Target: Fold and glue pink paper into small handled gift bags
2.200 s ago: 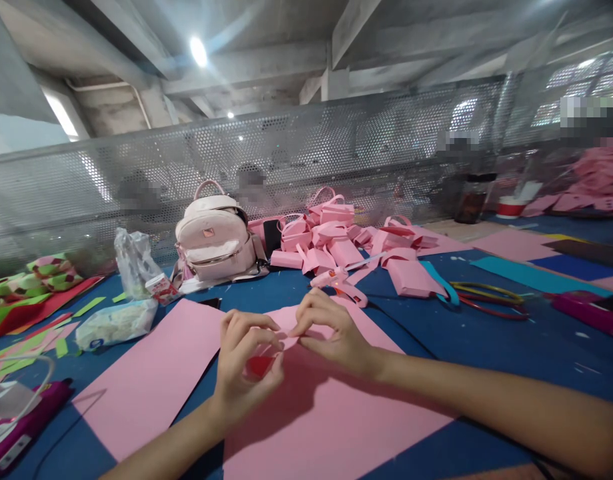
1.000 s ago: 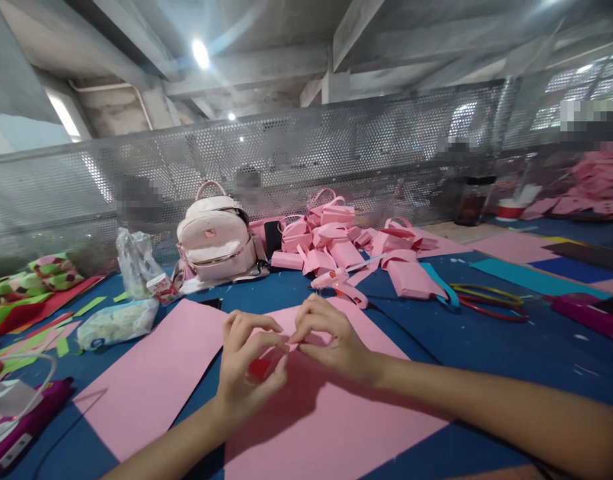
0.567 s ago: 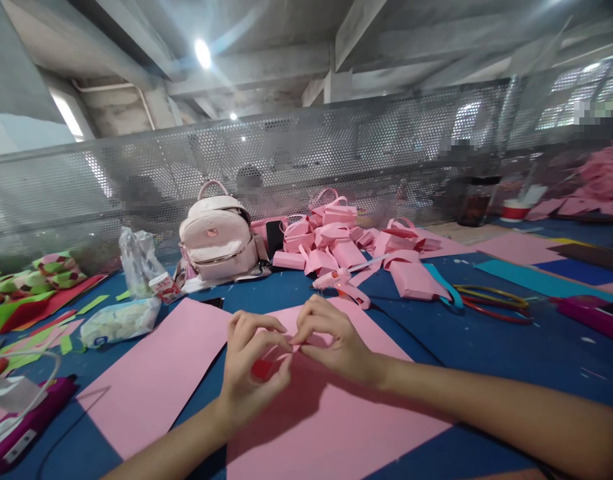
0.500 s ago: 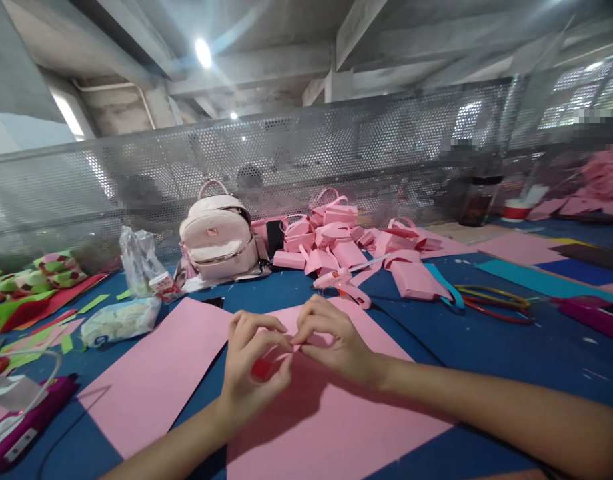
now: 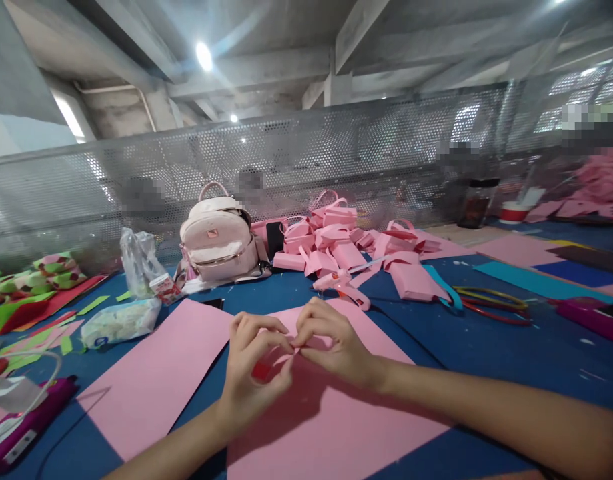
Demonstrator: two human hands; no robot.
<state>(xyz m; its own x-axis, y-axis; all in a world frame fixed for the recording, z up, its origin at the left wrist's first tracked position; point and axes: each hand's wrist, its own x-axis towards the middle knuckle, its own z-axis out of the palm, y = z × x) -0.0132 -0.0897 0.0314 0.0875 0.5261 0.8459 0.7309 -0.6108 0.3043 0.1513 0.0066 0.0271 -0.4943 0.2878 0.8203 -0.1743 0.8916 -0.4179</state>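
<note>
Matt pink paper sheet, perforated metal screen, glossy leatherette backpack

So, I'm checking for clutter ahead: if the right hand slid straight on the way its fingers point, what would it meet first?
The right hand points left, so it would meet the left hand and its small red piece almost at once; their fingertips look touching already.

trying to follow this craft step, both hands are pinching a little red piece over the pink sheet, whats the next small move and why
Probably press the small red piece flat between the fingertips. The left hand cups it from below while the right hand pinches at its top edge, both held just above the pink sheet. The piece looks only part-shaped, though the fingers hide most of it.
</note>
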